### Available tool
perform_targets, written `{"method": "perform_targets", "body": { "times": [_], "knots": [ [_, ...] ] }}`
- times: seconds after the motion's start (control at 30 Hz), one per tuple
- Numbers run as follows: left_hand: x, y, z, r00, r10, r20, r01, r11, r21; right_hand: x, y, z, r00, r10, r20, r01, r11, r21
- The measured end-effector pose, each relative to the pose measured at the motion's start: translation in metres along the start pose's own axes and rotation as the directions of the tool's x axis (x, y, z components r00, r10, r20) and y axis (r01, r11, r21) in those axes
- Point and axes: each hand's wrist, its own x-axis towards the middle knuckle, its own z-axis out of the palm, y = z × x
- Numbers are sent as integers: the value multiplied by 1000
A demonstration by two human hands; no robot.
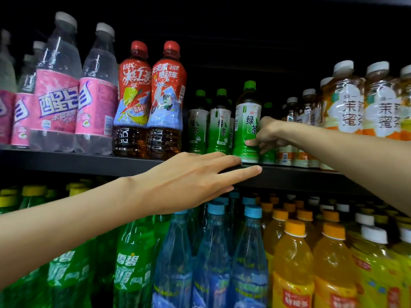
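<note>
Right hand [268, 134] pinches upright green tea bottle [245, 123] — left hand [195, 176], fingers straight, rests on shelf edge [89, 162].

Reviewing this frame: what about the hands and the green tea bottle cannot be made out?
- Head view: how far the fingers of the right hand wrap behind the green tea bottle, hidden by the bottle; the thumb shows in front.
- Head view: the palm of the left hand on the shelf edge, covered by its own back.
- Head view: far-left pink-label bottles, blurred and cut by the frame edge.
</note>
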Motion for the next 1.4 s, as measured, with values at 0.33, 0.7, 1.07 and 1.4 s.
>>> {"method": "perform_targets", "body": {
  "times": [0.33, 0.7, 1.07, 1.4],
  "knots": [
    [-1, 1, 2, 1000, -15, 17, 15, 1000, -11, 30, 3, 14, 996, -41, -80, 31, 992, -124],
    [-2, 3, 0, 999, -41, 36, 42, 999, -25, 45, 16, 21, 972, -169, -162, 91, 910, -405],
    [1, 13, -7, 992, -109, 68, 106, 993, 46, 14, 6, -20, 916, -227, -330, 143, 955, -262],
    [0, 50, -36, 928, -346, 140, 319, 930, 181, -108, -2, -9, 640, -667, -381, 618, 742, -261]
  ]
}}
